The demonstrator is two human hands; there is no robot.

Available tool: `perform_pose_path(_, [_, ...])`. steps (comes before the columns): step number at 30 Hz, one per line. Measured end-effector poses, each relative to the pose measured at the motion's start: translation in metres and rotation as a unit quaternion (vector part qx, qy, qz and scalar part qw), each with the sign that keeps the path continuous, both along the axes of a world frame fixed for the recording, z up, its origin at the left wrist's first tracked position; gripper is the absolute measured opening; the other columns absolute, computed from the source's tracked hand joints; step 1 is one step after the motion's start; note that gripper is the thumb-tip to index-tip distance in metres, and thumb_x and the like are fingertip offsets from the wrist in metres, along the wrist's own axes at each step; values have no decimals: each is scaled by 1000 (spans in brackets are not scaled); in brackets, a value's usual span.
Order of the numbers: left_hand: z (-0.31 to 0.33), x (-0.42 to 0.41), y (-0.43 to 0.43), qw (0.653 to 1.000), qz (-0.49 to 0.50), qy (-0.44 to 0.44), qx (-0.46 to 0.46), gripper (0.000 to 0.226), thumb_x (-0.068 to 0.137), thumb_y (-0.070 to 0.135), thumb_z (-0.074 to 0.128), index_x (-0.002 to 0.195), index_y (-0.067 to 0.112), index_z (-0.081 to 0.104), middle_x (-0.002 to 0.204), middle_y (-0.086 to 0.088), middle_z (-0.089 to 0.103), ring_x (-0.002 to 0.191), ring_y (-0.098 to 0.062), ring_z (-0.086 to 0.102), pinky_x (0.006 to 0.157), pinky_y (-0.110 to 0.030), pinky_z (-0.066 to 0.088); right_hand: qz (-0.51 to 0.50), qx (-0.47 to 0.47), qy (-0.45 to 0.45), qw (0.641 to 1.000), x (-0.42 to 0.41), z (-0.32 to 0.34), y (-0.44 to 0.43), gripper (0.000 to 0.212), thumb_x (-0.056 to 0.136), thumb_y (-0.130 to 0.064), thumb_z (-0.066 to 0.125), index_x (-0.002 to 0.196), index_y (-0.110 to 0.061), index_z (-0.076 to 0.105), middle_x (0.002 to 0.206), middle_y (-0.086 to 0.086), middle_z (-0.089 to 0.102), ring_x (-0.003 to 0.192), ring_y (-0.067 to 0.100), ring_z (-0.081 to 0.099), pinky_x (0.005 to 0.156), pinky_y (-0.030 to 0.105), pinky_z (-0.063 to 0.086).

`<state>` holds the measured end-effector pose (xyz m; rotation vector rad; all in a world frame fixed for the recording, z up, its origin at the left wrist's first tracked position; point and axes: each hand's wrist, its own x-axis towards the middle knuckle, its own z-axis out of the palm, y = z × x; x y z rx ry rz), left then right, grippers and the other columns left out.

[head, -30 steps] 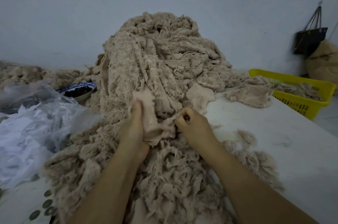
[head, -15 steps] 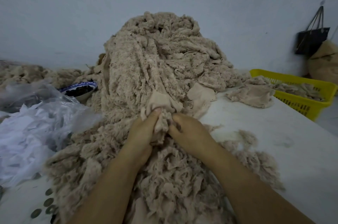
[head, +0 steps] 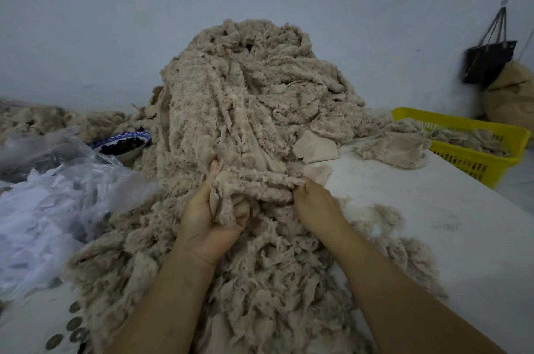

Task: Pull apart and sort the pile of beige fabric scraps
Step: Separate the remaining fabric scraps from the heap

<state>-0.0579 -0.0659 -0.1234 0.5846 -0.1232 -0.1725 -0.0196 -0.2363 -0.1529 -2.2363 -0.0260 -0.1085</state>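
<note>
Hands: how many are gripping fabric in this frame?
2. The left hand clutches a bunched strip at the pile's front; the right hand pinches the strip's other end.

Around the edges, on and beyond our white tabletop (head: 433, 223)

At our left lies a crumpled clear plastic bag (head: 57, 180) with white scraps inside; just behind it we see a blue-and-white bowl (head: 130, 155) holding something dark that we cannot identify; a few dull round discs (head: 73, 324) dot the near left corner; at our right a yellow slotted basket (head: 474, 164) stands off the tabletop's far edge; behind it a black bag (head: 488, 60) hangs by its straps on the pale wall (head: 86, 21), touching a brown sack (head: 511, 99) below it.
</note>
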Motion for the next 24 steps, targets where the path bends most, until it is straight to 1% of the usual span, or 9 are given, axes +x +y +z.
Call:
perform_pose_path(6, [1,1,12,997,47,18,-59,50,101,35,47,56,21,63,53,11,47,46,-2,22,39,-17,28,-83,123,54,987,8,4,-12,32,101,-18,35,121,-10,59,122,10,60,109,27,54,86,31,39])
perform_pose_path(10, [3,5,12,989,126,54,-62,31,78,23,52,56,17,72,59,6,60,43,-6,51,41,-14,40,-86,138,34,986,5,3,-13,30,101,-23,38,120,-17,61,119,9,63,103,26,56,82,33,43])
perform_pose_path(12, [2,6,14,989,114,46,-79,25,79,21,53,73,14,76,73,1,68,55,-10,63,51,-17,50,-80,141,22,987,5,2,-11,24,100,-24,41,110,-16,61,103,7,64,89,23,56,75,34,42])
perform_pose_path(14, [-2,8,16,991,87,35,-91,29,88,20,52,105,9,72,102,-7,74,86,-18,72,75,-31,59,-74,135,16,988,6,1,-10,22,99,-25,42,102,-13,61,95,7,63,86,24,58,75,36,43])
perform_pose_path(16, [-4,9,18,993,80,43,-74,36,101,19,43,128,8,63,128,-12,68,116,-23,65,101,-39,50,-74,176,26,981,4,2,-8,22,98,-25,41,97,-19,63,96,4,66,90,24,60,78,34,47])
perform_pose_path(18, [-6,11,18,994,86,51,-52,37,106,19,36,129,8,63,128,-13,67,119,-25,63,108,-42,43,-82,235,36,968,1,4,-7,26,97,-26,41,99,-22,67,98,5,69,94,25,64,89,38,52])
perform_pose_path(20, [-5,11,17,993,87,40,-74,37,107,17,34,130,19,62,108,-13,74,101,-24,72,102,-41,49,-79,253,41,963,0,5,-7,28,97,-25,41,97,-22,69,97,7,71,94,26,66,93,41,53])
perform_pose_path(22, [-3,11,17,990,82,42,-110,38,105,18,40,135,41,45,81,-7,72,68,-17,72,74,-32,60,-66,242,42,967,1,3,-5,28,96,-24,42,86,-29,67,91,1,71,91,22,65,90,37,52])
perform_pose_path(24, [1,11,13,992,86,80,-51,14,96,25,54,104,25,65,69,-2,64,47,-8,59,47,-20,53,-60,235,38,969,0,2,-3,30,95,-22,41,77,-29,64,85,-3,67,89,23,62,87,37,49])
